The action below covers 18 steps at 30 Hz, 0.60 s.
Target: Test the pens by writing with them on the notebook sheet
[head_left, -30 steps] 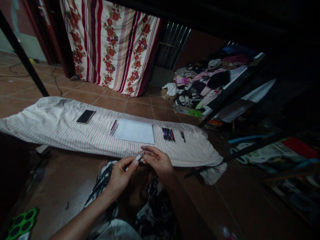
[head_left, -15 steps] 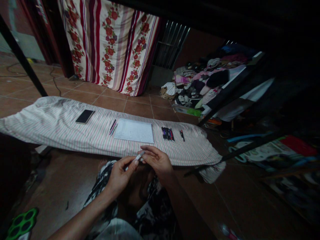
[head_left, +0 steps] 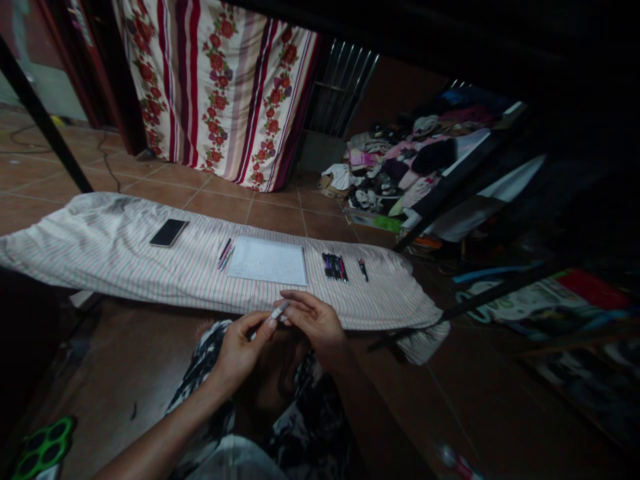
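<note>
A slim white pen-like stick is held above my lap, slanting up to the right. My left hand pinches its lower part between thumb and fingers. At its upper end, my right hand has its thumb and fingertips closed around the tip; the exact contact is partly hidden. Beyond my hands, a spiral notebook with faint writing lies on a striped cloth. Several pens form a row to its right, beside a small dark pen-like piece. More pens rest at its left edge.
A dark phone lies on the cloth's left part. Black metal bars slant at both sides. A heap of clothes sits at the back right, near a flowered curtain. A green ringed object is on the floor, lower left.
Both hands and the white stick stay in nearly the same position. The whole view has shifted very slightly.
</note>
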Available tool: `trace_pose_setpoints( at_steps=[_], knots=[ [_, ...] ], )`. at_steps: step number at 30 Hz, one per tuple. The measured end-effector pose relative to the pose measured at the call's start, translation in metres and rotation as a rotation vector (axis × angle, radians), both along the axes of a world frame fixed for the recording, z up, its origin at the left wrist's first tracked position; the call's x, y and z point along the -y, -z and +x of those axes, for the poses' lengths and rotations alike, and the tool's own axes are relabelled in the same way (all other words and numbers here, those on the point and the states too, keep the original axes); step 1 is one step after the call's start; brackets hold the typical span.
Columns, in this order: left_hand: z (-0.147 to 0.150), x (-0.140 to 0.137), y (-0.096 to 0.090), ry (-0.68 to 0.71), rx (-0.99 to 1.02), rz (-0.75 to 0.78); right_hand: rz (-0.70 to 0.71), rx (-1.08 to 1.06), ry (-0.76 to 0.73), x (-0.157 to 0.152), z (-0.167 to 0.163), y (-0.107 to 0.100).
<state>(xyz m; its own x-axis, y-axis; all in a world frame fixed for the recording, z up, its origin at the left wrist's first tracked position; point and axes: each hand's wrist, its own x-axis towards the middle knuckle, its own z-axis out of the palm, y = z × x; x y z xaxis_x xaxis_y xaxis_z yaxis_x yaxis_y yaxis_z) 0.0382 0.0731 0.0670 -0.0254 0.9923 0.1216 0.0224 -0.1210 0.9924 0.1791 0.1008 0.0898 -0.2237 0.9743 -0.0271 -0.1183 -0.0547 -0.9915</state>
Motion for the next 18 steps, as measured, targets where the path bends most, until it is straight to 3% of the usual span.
trace_pose_setpoints(
  at_steps=[18],
  knots=[
    [-0.0001,0.0006,0.0008,0.006,-0.028,-0.011,0.018,0.015,0.006,-0.0006,-0.0004,0.003]
  ],
)
